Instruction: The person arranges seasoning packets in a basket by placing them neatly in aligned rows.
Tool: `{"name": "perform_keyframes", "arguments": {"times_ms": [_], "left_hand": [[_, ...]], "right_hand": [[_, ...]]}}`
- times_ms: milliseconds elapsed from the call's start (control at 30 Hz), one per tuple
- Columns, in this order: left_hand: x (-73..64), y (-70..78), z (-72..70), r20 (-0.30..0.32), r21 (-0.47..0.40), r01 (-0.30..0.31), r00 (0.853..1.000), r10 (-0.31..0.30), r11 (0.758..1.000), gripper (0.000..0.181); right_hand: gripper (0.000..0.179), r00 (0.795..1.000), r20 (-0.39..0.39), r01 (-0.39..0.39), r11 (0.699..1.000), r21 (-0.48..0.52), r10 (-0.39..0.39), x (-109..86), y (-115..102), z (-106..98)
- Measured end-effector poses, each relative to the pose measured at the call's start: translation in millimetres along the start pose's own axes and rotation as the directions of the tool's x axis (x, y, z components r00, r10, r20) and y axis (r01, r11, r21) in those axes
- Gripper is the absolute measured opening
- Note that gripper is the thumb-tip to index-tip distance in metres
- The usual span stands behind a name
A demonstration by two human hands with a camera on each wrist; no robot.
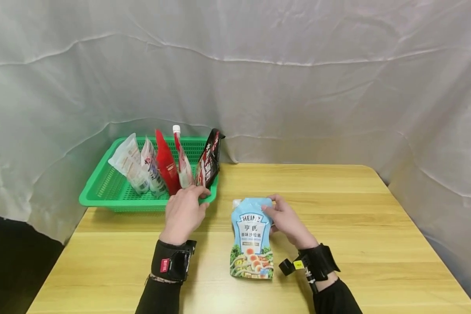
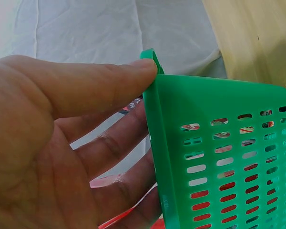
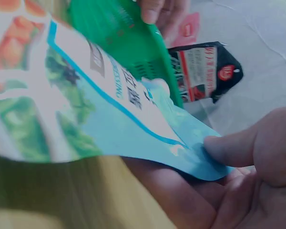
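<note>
With thumb outside and fingers inside, my left hand (image 1: pixel 185 213) grips the front right rim of a green plastic basket (image 1: pixel 131 203). The perforated basket wall (image 2: pixel 205 95) fills the right of the left wrist view. My right hand (image 1: pixel 290 221) pinches the upper right corner of a light blue Heinz salad dressing pouch (image 1: pixel 251 237). This pouch has a white cap (image 1: pixel 237 203) at its upper left and pictures of egg and salad lower down. In the right wrist view the thumb (image 3: pixel 229 148) presses on the pouch's blue end, with fingers beneath.
Inside the basket several pouches stand in a row: two clear and white packets (image 1: pixel 130 163), a red pouch (image 1: pixel 167 168), a white-capped pouch (image 1: pixel 183 165) and a black packet (image 1: pixel 209 161). The wooden table (image 1: pixel 329 196) meets a grey cloth (image 1: pixel 298 109) behind.
</note>
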State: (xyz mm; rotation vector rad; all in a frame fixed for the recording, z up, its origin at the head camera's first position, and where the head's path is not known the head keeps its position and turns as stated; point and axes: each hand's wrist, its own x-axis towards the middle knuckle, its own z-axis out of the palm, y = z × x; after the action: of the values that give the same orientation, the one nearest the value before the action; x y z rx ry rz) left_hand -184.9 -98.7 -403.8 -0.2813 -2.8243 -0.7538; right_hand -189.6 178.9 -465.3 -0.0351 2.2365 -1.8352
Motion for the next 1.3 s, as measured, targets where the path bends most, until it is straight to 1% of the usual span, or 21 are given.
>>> {"name": "perform_keyframes", "arguments": {"times_ms": [100, 300, 433, 567, 700, 800, 867, 900, 967, 1033, 1100, 1167, 1233, 1300], "left_hand": [[-1.7, -2.4, -0.9, -0.007, 0.000, -0.001, 1.000, 0.001, 1.000, 0.024], [-2.0, -3.8, -0.7, -0.014, -0.006, -0.005, 1.000, 0.005, 1.000, 0.023], [-1.1, -1.8, -1.2, -0.019, -0.008, -0.012, 1.000, 0.012, 1.000, 0.021], [-0.7, 1.7, -1.4, -0.027, -0.030, -0.018, 0.999, 0.017, 0.999, 0.021], [-0.2, 6.2, -0.3, -0.060, -0.064, -0.040, 0.998, 0.036, 0.997, 0.022], [0.4, 10.0, 1.8, -0.111, -0.097, -0.092, 0.991, 0.081, 0.991, 0.023], [0.7, 12.6, 3.5, -0.164, -0.109, -0.149, 0.978, 0.130, 0.983, 0.026], [1.1, 14.0, 4.3, -0.194, -0.110, -0.182, 0.968, 0.159, 0.977, 0.027], [1.7, 16.6, 5.9, -0.251, -0.109, -0.255, 0.942, 0.222, 0.961, 0.031], [2.7, 19.5, 7.0, -0.285, -0.105, -0.330, 0.914, 0.290, 0.938, 0.033], [3.6, 22.5, 7.9, -0.293, -0.118, -0.402, 0.888, 0.355, 0.908, 0.035], [4.0, 24.7, 8.7, -0.287, -0.134, -0.464, 0.864, 0.414, 0.876, 0.036], [4.0, 27.1, 8.9, -0.273, -0.147, -0.509, 0.845, 0.460, 0.848, 0.038], [3.9, 28.9, 8.9, -0.260, -0.152, -0.540, 0.830, 0.493, 0.828, 0.040]], "right_hand": [[0.030, 0.999, -0.032, 0.018, 1.000, 0.017, -0.017, -0.6, -4.7, -2.8], [0.028, 0.994, -0.080, 0.080, 0.994, 0.070, -0.075, -5.2, -13.5, -5.8], [0.027, 0.989, -0.112, 0.110, 0.990, 0.087, -0.100, -8.6, -18.5, -7.0], [0.025, 0.985, -0.136, 0.125, 0.987, 0.104, -0.110, -10.9, -22.5, -6.5], [0.024, 0.978, -0.165, 0.149, 0.982, 0.120, -0.128, -13.7, -27.0, -3.9], [0.023, 0.972, -0.187, 0.168, 0.977, 0.134, -0.142, -16.8, -30.4, -0.1], [0.022, 0.970, -0.189, 0.178, 0.974, 0.141, -0.150, -18.9, -32.7, 3.5], [0.022, 0.970, -0.187, 0.183, 0.973, 0.142, -0.155, -20.0, -34.0, 5.7], [0.021, 0.970, -0.177, 0.194, 0.970, 0.146, -0.168, -22.0, -36.6, 10.9], [0.020, 0.970, -0.167, 0.202, 0.970, 0.137, -0.178, -25.0, -39.8, 16.4], [0.019, 0.970, -0.157, 0.207, 0.970, 0.126, -0.186, -27.6, -42.3, 21.8], [0.018, 0.971, -0.143, 0.211, 0.970, 0.118, -0.194, -29.6, -44.3, 27.2], [0.018, 0.971, -0.122, 0.217, 0.970, 0.107, -0.204, -31.4, -45.6, 32.0], [0.019, 0.971, -0.097, 0.226, 0.968, 0.105, -0.217, -31.8, -45.7, 35.6]]}}
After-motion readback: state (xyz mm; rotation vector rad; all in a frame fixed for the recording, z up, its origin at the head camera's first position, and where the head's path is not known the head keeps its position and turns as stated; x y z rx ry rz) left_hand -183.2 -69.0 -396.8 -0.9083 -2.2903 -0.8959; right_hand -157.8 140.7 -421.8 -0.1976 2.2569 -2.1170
